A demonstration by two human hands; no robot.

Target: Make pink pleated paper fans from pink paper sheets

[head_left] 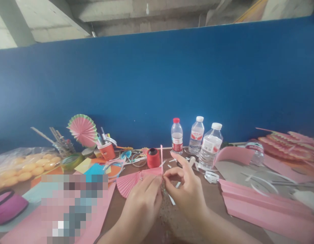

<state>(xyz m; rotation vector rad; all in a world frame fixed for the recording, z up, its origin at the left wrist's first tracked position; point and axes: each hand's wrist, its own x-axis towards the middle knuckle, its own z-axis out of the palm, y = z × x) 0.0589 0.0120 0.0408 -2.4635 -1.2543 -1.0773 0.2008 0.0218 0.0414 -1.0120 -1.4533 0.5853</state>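
A pink pleated paper fan (128,182) is spread partway open just above the brown table. My left hand (144,200) is closed over its right part, where the folds gather. Close beside it, my right hand (188,191) pinches thumb and index finger at the fan's edge, its other fingers raised. One narrow pink fold (161,156) stands upright between the two hands. Whether a small item sits inside the right pinch is hidden. Behind the fan is a red cylinder with a dark top (153,158).
Three water bottles (210,147) stand behind my right hand. Pleated pink paper (263,206) lies at right. To the left are a red cup of pens (106,150), a round pink-green fan (83,130), and bagged yellow balls (28,167). White scraps (171,200) litter the table.
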